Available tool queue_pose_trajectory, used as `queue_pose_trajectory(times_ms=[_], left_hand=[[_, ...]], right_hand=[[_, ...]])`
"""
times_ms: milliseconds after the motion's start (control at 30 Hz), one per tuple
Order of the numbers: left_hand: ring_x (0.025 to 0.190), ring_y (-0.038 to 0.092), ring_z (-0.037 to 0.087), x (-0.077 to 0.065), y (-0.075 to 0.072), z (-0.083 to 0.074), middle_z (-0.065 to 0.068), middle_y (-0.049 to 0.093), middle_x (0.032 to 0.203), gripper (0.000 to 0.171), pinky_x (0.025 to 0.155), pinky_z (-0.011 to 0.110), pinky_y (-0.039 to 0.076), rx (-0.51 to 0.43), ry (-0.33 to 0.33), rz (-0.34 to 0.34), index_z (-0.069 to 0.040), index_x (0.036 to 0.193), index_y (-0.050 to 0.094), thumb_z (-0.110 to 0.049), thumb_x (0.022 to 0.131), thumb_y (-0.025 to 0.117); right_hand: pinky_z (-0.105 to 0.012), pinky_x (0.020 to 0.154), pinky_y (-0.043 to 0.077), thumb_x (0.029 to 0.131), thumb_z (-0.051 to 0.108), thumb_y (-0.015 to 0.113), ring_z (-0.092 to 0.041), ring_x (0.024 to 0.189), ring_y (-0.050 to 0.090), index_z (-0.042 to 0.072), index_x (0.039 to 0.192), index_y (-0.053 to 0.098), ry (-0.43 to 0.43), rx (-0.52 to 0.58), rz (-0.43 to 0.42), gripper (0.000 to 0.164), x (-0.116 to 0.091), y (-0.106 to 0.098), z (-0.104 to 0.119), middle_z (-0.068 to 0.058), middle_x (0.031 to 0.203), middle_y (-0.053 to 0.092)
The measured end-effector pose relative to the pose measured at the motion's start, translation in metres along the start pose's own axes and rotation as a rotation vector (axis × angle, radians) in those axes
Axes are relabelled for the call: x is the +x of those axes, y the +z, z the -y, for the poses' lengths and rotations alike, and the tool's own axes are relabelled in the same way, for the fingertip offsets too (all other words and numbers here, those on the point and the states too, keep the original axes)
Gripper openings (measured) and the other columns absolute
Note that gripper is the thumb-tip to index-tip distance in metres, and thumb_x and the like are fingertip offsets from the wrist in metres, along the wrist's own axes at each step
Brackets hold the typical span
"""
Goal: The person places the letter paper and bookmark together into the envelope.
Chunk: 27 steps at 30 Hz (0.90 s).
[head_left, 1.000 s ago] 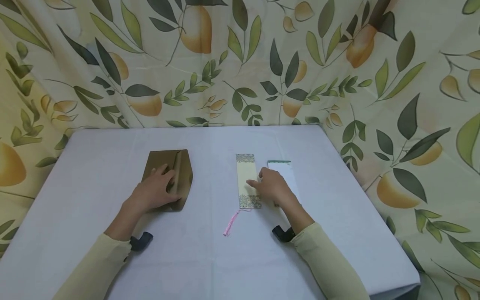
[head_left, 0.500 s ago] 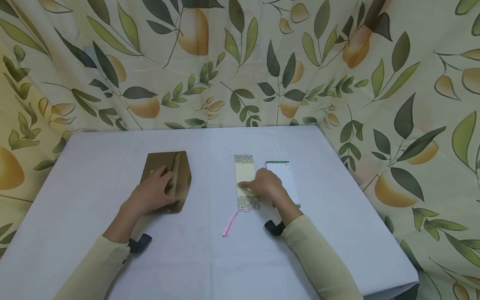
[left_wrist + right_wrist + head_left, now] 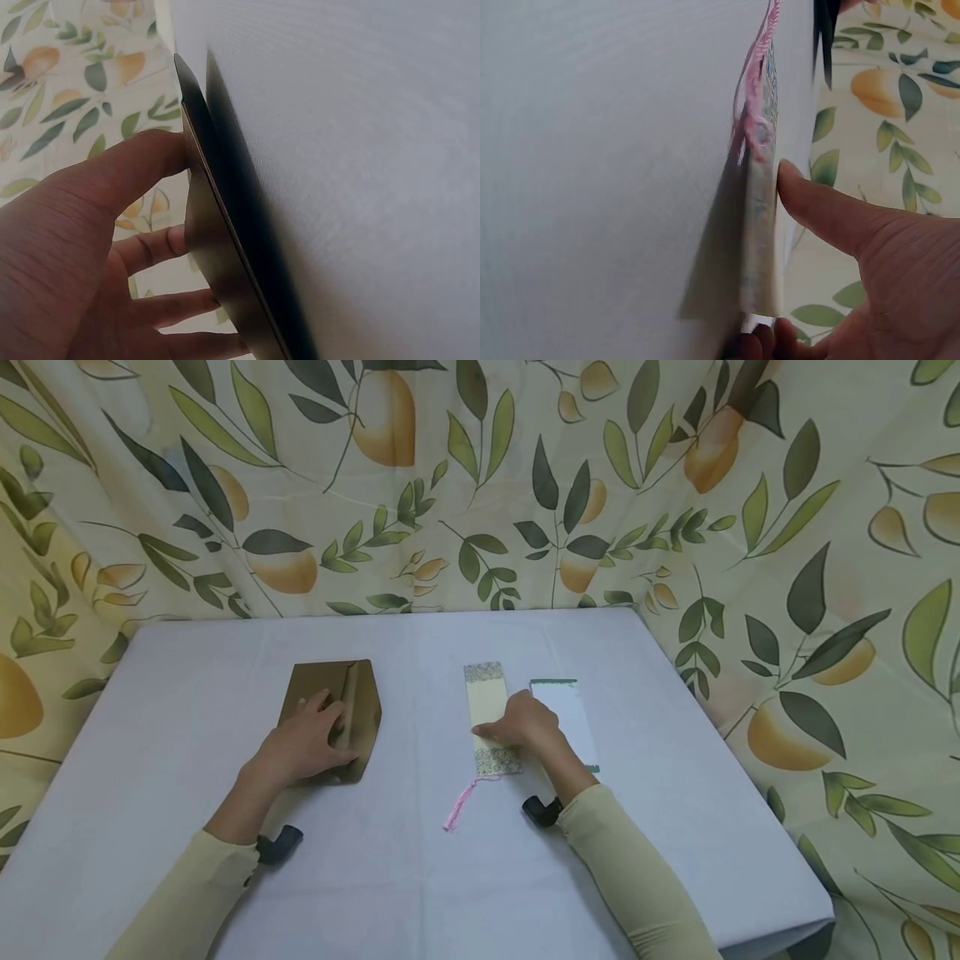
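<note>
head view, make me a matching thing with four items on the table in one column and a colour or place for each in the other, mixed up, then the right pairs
1. envelope
2. tassel
3. bookmark
4. card

A. white, with green strips at its ends
B. under the left hand
C. cream in the middle, with patterned ends
D. pink

Right pairs: 1-B, 2-D, 3-C, 4-A

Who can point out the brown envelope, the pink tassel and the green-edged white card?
Brown envelope [image 3: 363,706], head view: its tapered right end.
Pink tassel [image 3: 458,807], head view: midway along its strands.
Green-edged white card [image 3: 574,720], head view: its white face.
</note>
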<state>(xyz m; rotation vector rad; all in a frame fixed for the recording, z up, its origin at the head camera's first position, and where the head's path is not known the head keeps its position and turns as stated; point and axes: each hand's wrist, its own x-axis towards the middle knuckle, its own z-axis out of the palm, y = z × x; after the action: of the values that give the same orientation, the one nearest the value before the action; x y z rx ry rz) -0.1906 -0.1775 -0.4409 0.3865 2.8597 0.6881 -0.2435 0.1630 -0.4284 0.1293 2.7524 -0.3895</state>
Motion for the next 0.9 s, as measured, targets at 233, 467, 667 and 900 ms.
queue_pose_trajectory(times_ms=[233, 467, 667, 900], left_hand=[[0.135, 0.022, 0.073, 0.001, 0.001, 0.002, 0.039, 0.024, 0.158, 0.038, 0.086, 0.079, 0.042, -0.001, 0.010, 0.000, -0.012, 0.103, 0.054, -0.035, 0.088, 0.080], [0.136, 0.021, 0.073, 0.000, 0.000, 0.000, 0.039, 0.023, 0.158, 0.038, 0.084, 0.078, 0.043, 0.001, -0.001, 0.014, -0.011, 0.104, 0.055, -0.035, 0.088, 0.080], [0.135, 0.021, 0.073, 0.000, -0.002, -0.001, 0.040, 0.023, 0.158, 0.038, 0.082, 0.076, 0.045, 0.009, -0.001, 0.020, -0.011, 0.103, 0.054, -0.034, 0.088, 0.080], [0.137, 0.019, 0.072, 0.001, 0.000, 0.000, 0.039, 0.022, 0.159, 0.038, 0.085, 0.078, 0.043, 0.002, -0.008, 0.032, -0.011, 0.103, 0.054, -0.035, 0.089, 0.080]], right_hand=[[-0.044, 0.072, 0.050, 0.083, 0.053, 0.083, -0.033, 0.088, 0.062, -0.013, 0.150, 0.023, -0.028, 0.097, -0.013, 0.112, 0.002, -0.002, -0.001, -0.023, 0.107, 0.065], [-0.051, 0.092, 0.050, 0.095, 0.031, 0.076, -0.038, 0.110, 0.060, -0.011, 0.142, 0.042, -0.102, 0.226, 0.029, 0.072, 0.002, -0.010, -0.006, -0.027, 0.129, 0.060], [-0.043, 0.077, 0.050, 0.099, 0.025, 0.070, -0.029, 0.094, 0.060, -0.001, 0.115, 0.062, -0.176, 0.271, 0.026, 0.032, 0.005, -0.012, -0.013, -0.016, 0.112, 0.064], [-0.043, 0.077, 0.049, 0.101, 0.025, 0.067, -0.030, 0.092, 0.059, 0.002, 0.106, 0.058, -0.198, 0.361, 0.029, 0.026, 0.006, -0.012, -0.016, -0.019, 0.112, 0.063]])
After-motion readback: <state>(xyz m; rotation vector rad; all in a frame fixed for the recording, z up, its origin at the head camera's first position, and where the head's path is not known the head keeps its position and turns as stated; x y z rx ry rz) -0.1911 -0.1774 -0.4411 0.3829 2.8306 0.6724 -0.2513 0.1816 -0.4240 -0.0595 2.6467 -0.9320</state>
